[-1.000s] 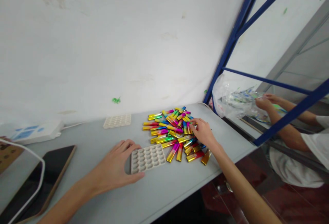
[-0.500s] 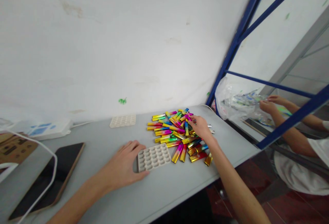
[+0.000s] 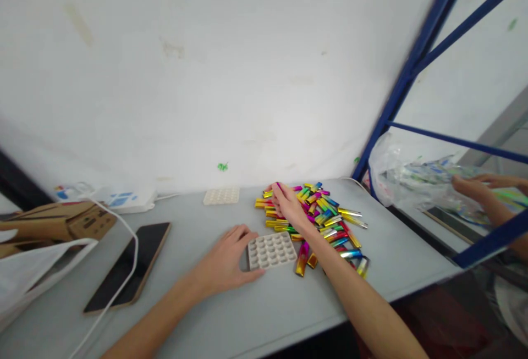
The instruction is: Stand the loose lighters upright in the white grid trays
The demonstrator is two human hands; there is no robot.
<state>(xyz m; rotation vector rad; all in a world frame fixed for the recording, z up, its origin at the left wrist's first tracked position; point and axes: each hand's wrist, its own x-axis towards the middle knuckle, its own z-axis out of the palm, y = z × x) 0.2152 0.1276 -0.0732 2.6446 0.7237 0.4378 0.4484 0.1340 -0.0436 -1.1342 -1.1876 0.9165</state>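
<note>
Left hand at a pocketed tray, right hand over a heap of shiny pieces on a grey table.

The left hand (image 3: 231, 257) grasps the left end of the pale tray (image 3: 272, 250), thumb at its near edge and fingers at its far corner; the tray lies flat on the table (image 3: 231, 315), just left of the heap's near part. The right hand (image 3: 291, 211) is at the left far side of the multicoloured metallic pieces (image 3: 330, 210), its fingers curled together; a purple bit shows at the fingertips, but I cannot tell whether they grip it. A second pale tray (image 3: 221, 196) lies farther off, near the wall (image 3: 256, 73). To the left, a white cable (image 3: 136, 246) crosses a dark flat device (image 3: 148, 243).
</note>
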